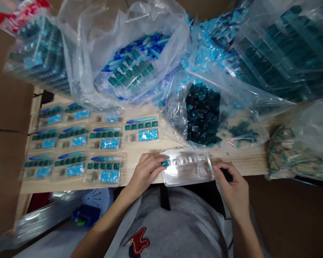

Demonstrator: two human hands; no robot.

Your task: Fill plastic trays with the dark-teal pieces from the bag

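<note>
My left hand (145, 168) is closed, its thumb and fingertips pinching a small shiny teal cube (165, 163) at the left end of a clear plastic blister tray (184, 175). This tray lies at the table's front edge, with a row of square hollows whose other spots look bare. At its right edge is my right hand (233, 184), fingers curled and thumb by the rim. Something dark shows inside that curl, too dark to make out. Behind the tray, an open clear bag holds a heap of dark teal cubes (203, 114).
Filled blister packs (103, 166), each with a blue pen, teal cubes and a blue patterned piece, stand in rows at left. Clear bags (134, 68) crowd the back. A bag of striped pieces (293, 154) sits at right. Stacked trays (40, 57) rise at the far left.
</note>
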